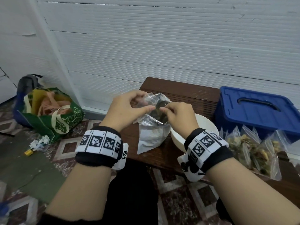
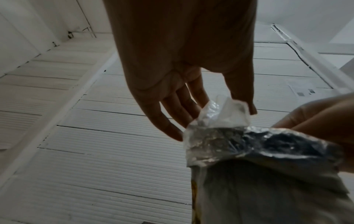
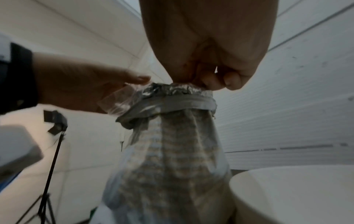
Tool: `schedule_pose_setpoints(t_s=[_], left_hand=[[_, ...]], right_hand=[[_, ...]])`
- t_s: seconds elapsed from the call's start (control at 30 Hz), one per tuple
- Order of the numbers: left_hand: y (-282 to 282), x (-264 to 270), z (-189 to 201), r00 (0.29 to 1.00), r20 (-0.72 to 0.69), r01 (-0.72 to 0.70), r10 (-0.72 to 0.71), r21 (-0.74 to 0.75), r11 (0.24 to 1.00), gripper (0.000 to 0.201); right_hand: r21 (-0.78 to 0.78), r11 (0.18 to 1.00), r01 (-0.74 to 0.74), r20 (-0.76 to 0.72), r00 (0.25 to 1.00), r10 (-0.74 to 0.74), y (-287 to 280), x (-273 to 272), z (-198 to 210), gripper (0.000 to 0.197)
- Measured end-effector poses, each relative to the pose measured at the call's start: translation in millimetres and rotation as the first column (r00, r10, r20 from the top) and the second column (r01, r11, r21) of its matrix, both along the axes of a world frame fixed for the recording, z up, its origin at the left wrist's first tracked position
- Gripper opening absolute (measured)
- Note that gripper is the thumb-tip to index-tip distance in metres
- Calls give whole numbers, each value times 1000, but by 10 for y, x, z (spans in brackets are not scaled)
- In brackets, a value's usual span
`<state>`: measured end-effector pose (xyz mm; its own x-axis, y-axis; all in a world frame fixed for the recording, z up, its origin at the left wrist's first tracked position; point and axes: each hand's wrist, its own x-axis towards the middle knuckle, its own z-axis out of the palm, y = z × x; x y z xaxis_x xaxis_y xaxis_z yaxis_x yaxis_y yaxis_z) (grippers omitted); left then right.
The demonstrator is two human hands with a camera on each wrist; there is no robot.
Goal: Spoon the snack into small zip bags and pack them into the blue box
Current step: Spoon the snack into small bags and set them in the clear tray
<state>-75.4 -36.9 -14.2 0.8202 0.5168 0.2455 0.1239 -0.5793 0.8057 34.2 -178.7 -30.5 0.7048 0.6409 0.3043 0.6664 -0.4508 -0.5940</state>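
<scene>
Bench: my landmark; all the work sits on it
Blue box: bench's right end, lid on; I judge it must open before packing
Filled zip bags: piled on the bench's right front, in front of the box
White bowl: bench middle, just right of the foil pouch
Snack pouch: bench's left front, upright, mouth rolled down
Left hand: fingers pinching a clear zip bag over the pouch mouth
Right hand: curled, pinching the pouch rim
Advice: I'd keep both rims steady, mouth wide, before spooning
</scene>
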Motion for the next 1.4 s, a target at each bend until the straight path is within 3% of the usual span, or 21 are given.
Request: schedule_pose_setpoints(t_s=[0.17,0.37,0.5,0.67,0.9,1.2,1.4], left_hand=[[-21,-14,25,1000,5,13,-13,6,1000,30],[-9,-27,65,1000,10,2,-2,-6,1000,34],[34,-68,130,998,48,-30,32,-34,999,40],[164,-124,214,999,-40,-16,19,65,998,48],[216,1,311,969,-246,87,-27,237,968,43],[201,170,237,964,-259,116,-55,227,967,44],[152,242,132,981,-189,74,-37,191,979,43]], right_hand=[[185,966,180,-218,966,-138,-5,52,114,26],[270,863,427,-377,872,-313,-75,230,266,30],[281,823,493,-413,837,-360,-119,326,351,32],[305,801,515,-388,835,-390,-222,435,517,32],[368,782,503,-367,851,-375,-240,567,783,27],[271,869,413,-304,894,-330,28,585,757,28],[315,884,346,-332,912,-239,138,524,728,27]])
